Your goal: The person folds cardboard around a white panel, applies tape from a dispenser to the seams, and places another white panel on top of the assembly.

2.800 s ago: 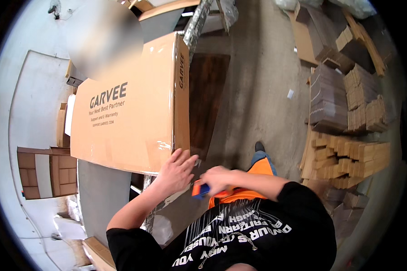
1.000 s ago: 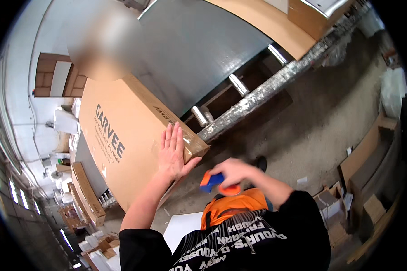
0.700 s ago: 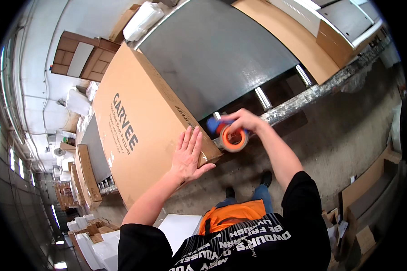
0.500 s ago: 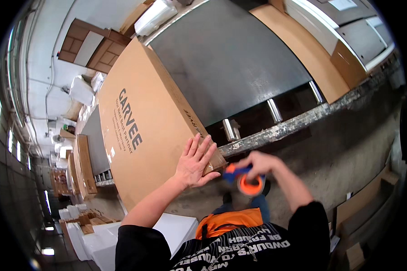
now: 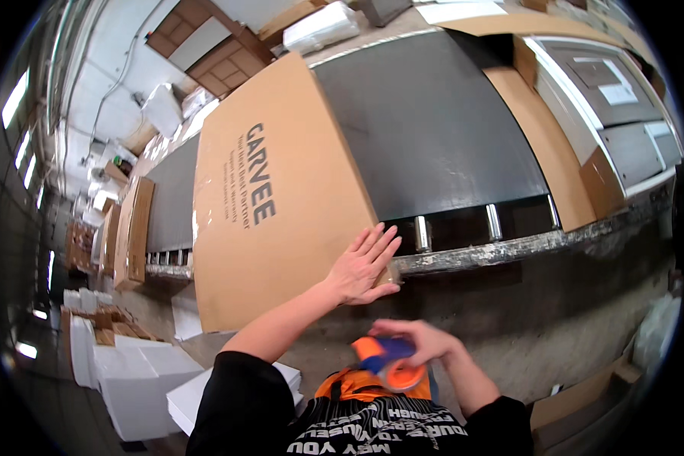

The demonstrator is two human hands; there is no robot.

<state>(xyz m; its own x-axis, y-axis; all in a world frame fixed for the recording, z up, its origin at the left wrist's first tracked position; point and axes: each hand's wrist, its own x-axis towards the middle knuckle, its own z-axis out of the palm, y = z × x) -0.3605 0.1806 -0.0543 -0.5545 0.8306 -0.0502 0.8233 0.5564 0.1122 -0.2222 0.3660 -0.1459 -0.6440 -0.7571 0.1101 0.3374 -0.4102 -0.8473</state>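
Observation:
A large brown cardboard box with dark print stands on the conveyor, jutting over its near edge. My left hand lies flat on the box's near right corner, fingers spread, next to a strip of clear tape at the edge. In front of my body, my right hand grips a blue and orange tape dispenser with an orange roll. The dispenser is apart from the box and somewhat smeared by motion.
The dark conveyor belt runs rightward past bare metal rollers and a worn rail. An open carton holding white-and-grey panels stands right. More boxes sit left; white foam blocks lie lower left.
My right hand has moved the tape dispenser down and left, toward my body, away from the box corner. My left hand stays on the corner. The view has turned to the right.

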